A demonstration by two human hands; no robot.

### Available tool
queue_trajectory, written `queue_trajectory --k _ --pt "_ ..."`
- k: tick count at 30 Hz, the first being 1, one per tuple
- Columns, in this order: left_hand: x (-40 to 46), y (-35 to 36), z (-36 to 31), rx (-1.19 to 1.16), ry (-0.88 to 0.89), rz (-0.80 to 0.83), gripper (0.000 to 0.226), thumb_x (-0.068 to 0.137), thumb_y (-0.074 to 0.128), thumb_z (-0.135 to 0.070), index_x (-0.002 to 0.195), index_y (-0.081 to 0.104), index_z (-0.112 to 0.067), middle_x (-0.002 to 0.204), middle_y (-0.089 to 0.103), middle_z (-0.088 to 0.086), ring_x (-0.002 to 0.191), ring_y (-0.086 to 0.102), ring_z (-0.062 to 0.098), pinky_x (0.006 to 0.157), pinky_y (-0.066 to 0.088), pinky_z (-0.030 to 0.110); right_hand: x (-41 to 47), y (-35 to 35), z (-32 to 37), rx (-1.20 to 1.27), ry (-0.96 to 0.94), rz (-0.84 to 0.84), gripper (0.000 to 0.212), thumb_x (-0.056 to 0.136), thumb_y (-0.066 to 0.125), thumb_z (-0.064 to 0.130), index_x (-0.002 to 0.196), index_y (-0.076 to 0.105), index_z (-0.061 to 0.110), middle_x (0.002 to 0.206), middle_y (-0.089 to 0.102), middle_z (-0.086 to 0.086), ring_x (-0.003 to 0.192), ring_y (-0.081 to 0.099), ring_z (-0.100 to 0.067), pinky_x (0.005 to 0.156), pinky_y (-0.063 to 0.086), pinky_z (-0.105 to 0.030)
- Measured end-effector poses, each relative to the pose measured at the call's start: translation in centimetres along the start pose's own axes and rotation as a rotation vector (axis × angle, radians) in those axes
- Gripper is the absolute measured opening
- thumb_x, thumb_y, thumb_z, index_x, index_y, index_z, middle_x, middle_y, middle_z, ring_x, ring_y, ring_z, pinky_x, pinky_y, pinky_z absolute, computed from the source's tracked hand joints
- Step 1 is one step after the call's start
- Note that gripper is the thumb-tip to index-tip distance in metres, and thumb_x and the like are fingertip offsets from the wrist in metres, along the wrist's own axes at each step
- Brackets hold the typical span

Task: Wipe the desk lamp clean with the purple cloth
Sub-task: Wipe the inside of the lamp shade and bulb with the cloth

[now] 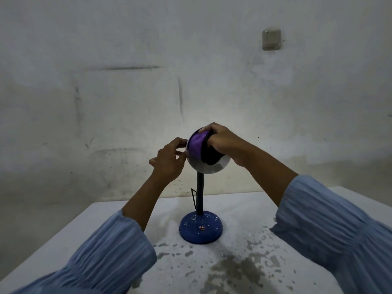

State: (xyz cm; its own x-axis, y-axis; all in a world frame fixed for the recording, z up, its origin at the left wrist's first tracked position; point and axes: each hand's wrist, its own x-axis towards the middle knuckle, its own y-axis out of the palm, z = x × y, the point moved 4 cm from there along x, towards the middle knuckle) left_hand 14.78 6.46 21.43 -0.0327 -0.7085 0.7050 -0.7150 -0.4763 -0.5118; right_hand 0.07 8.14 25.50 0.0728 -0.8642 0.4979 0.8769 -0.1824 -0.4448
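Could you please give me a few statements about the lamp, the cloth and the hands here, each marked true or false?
1. The right hand presses the purple cloth inside the lamp shade. True.
2. The left hand rests flat on the table. False: it is raised, with its fingers at the left side of the shade.
3. The lamp base is blue and stands on the table. True.
4. The desk lamp lies on its side. False: it stands upright on its dark stem.
5. A wall switch is mounted above and to the right of the lamp. True.
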Motion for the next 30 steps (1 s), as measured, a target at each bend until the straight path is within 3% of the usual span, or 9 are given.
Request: queue_trajectory --k 3,6,9,15,18,21,24,26,30 --pt "-0.1 0.2 -0.3 -0.003 0.0 -0.014 0.017 0.092 0.054 -0.023 0.109 0.057 -0.027 0.116 0.063 -0.011 0.103 0.06 0.013 0.093 0.034 0.043 0.1 -1.3 -0.8 0.192 0.171 -0.167 0.032 0.086 0.043 0.004 0.118 0.048 0.01 0.096 0.051 -0.005 0.078 0.049 -0.013 0.062 0.042 -0.024" --pt "0.0 0.2 -0.5 -0.026 0.001 -0.003 0.016 0.092 0.055 -0.021 0.107 0.058 -0.025 0.115 0.063 -0.011 0.102 0.061 0.014 0.096 0.038 0.047 0.2 -0.7 -1.3 0.232 0.235 -0.213 0.033 0.083 0.047 0.004 0.116 0.047 0.011 0.097 0.052 -0.007 0.09 0.052 -0.023 0.078 0.052 -0.038" --pt "0.0 0.0 -0.7 -0.034 0.01 0.025 0.02 0.093 0.053 -0.017 0.112 0.058 -0.023 0.118 0.063 -0.007 0.105 0.061 0.017 0.097 0.04 0.049 0.2 0.4 -1.2 0.221 0.215 -0.182 0.032 0.081 0.045 0.001 0.105 0.05 0.022 0.09 0.047 0.001 0.097 0.047 -0.026 0.079 0.054 -0.047" --pt "0.2 0.0 -0.1 -0.013 -0.006 0.063 0.042 0.093 0.037 -0.001 0.122 0.054 -0.026 0.125 0.06 -0.007 0.111 0.057 0.02 0.1 0.038 0.049 -0.2 0.3 -0.5 0.026 -0.001 -0.067 0.034 0.08 0.039 -0.003 0.08 0.057 0.026 0.086 0.05 0.01 0.087 0.047 -0.013 0.071 0.043 -0.025" --pt "0.2 0.2 0.1 0.037 -0.04 0.004 0.041 0.096 0.034 -0.005 0.122 0.054 -0.029 0.124 0.061 -0.006 0.111 0.057 0.02 0.097 0.031 0.039 -0.5 -0.8 -0.4 0.057 0.013 0.003 0.035 0.083 0.036 -0.001 0.073 0.059 0.024 0.087 0.054 0.004 0.084 0.049 -0.014 0.067 0.042 -0.025" --pt "0.1 0.6 0.0 0.032 -0.06 -0.02 0.044 0.095 0.033 -0.005 0.122 0.054 -0.032 0.124 0.061 -0.007 0.11 0.056 0.02 0.09 0.027 0.04 -0.5 -2.1 -1.2 0.187 0.121 -0.101 0.029 0.087 0.035 0.005 0.09 0.062 0.016 0.086 0.054 0.0 0.085 0.05 -0.019 0.078 0.043 -0.032" --pt "0.0 0.7 -0.3 -0.028 -0.077 -0.026 0.05 0.091 0.03 -0.003 0.117 0.057 -0.035 0.121 0.062 -0.011 0.107 0.057 0.017 0.094 0.03 0.044 -0.3 -2.2 -1.6 0.123 0.113 -0.199 0.028 0.084 0.037 0.004 0.098 0.057 0.019 0.085 0.052 0.005 0.085 0.049 -0.017 0.073 0.041 -0.028" --pt "-0.1 0.8 -0.5 -0.05 -0.081 -0.029 0.051 0.089 0.031 -0.003 0.114 0.058 -0.038 0.119 0.062 -0.013 0.107 0.057 0.016 0.094 0.031 0.044 -0.2 -1.3 -1.1 0.066 0.036 -0.147 0.03 0.081 0.04 0.001 0.097 0.055 0.021 0.084 0.051 0.007 0.085 0.05 -0.016 0.071 0.043 -0.026" --pt "0.1 1.0 -0.6 -0.076 -0.078 -0.01 0.047 0.092 0.031 -0.005 0.113 0.059 -0.036 0.116 0.064 -0.012 0.107 0.057 0.017 0.099 0.034 0.048 0.0 1.0 -1.3 -0.295 -0.061 -0.044 0.027 0.081 0.047 0.01 0.105 0.053 0.022 0.098 0.056 -0.001 0.106 0.05 -0.027 0.094 0.043 -0.041"
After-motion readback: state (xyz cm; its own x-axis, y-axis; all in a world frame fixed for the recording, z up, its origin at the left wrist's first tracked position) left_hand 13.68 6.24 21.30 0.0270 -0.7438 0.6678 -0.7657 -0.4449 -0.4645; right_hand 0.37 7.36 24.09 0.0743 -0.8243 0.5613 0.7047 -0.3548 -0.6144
